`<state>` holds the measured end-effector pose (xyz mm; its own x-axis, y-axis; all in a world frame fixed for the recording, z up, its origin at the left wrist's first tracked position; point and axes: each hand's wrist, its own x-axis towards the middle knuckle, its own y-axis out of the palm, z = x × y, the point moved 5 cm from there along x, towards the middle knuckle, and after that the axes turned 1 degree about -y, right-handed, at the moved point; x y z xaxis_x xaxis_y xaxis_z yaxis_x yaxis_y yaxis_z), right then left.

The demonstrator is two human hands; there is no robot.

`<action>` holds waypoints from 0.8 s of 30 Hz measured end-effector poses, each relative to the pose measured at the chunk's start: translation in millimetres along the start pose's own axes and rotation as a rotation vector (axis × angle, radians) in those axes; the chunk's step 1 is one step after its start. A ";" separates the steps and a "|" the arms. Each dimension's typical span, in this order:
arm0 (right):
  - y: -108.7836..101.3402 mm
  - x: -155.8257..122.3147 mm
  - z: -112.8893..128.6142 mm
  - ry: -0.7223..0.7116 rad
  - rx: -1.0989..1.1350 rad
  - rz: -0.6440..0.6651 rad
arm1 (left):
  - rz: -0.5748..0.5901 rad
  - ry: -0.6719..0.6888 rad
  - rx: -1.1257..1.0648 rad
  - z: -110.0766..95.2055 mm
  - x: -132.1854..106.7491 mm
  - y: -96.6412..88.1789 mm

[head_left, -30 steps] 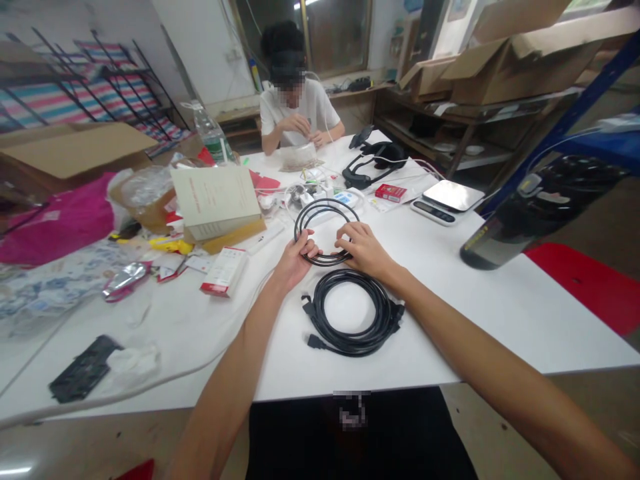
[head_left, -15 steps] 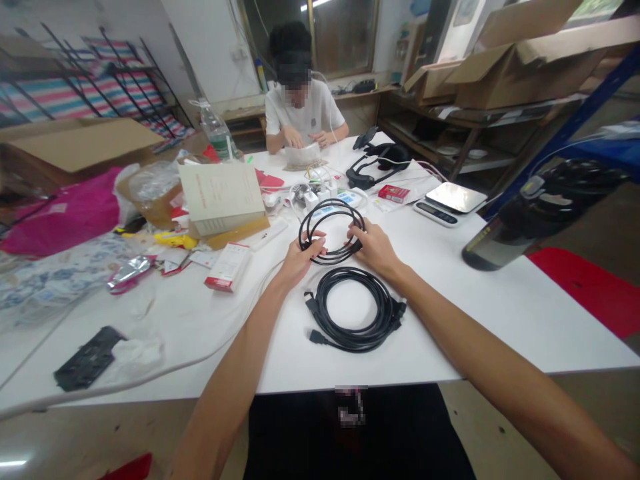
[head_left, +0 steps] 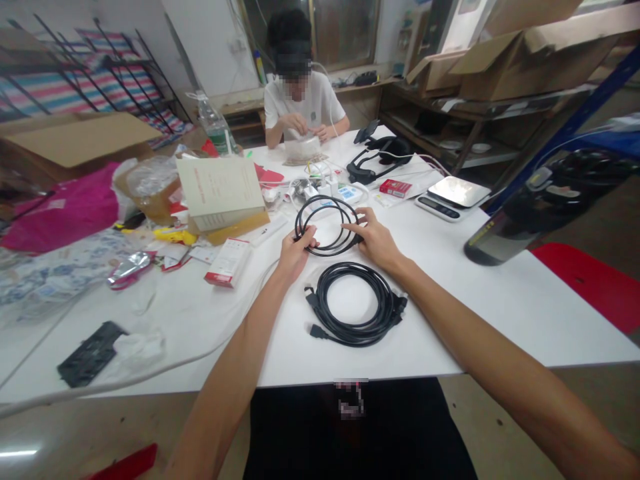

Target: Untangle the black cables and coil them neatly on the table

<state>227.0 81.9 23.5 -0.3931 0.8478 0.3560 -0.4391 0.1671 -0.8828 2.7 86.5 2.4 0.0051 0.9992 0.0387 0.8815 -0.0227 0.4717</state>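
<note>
Both my hands grip a small coil of black cable (head_left: pixel 326 207) above the white table (head_left: pixel 475 300). My left hand (head_left: pixel 295 249) pinches the coil's left side with closed fingers. My right hand (head_left: pixel 376 241) holds its right side, fingers curled around the loops. A larger coil of black cable (head_left: pixel 356 304) with plugs at its left lies flat on the table just in front of my hands.
A person in a white shirt (head_left: pixel 304 107) works at the far end. A scale (head_left: pixel 453 197), headset (head_left: pixel 380 157), red box (head_left: pixel 395 188), books (head_left: pixel 223 193), water bottle (head_left: pixel 214 127), packets and a black tray (head_left: pixel 87 353) lie about. A dark bottle (head_left: pixel 540 207) juts in at right.
My hands have slid a little further from me along the small coil, the right one moving from its near edge to its right side. The larger coil has stayed put.
</note>
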 end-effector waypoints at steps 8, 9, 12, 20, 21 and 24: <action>4.0 -0.4 0.1 0.030 0.104 0.001 | 0.063 0.017 0.020 -2.7 -3.5 4.6; 5.6 -0.4 0.4 0.016 0.169 -0.010 | 0.067 0.024 0.026 -2.7 -3.8 4.7; 11.2 0.6 -0.9 -0.032 0.360 -0.073 | 0.057 0.038 0.038 -1.8 -3.3 3.8; 15.2 4.5 -13.6 0.074 0.575 -0.257 | 0.004 0.011 -0.040 0.7 -1.2 0.7; 15.9 4.5 -15.0 0.122 0.624 -0.255 | 0.003 -0.001 -0.055 0.6 -1.4 0.9; 21.5 4.4 -18.2 0.283 0.803 -0.190 | -0.006 -0.035 -0.097 -0.1 -2.1 1.3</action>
<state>230.5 98.4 0.5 -0.0870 0.9526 0.2917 -0.9555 0.0031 -0.2950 3.8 84.3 3.0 0.0182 0.9998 0.0059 0.8314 -0.0184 0.5553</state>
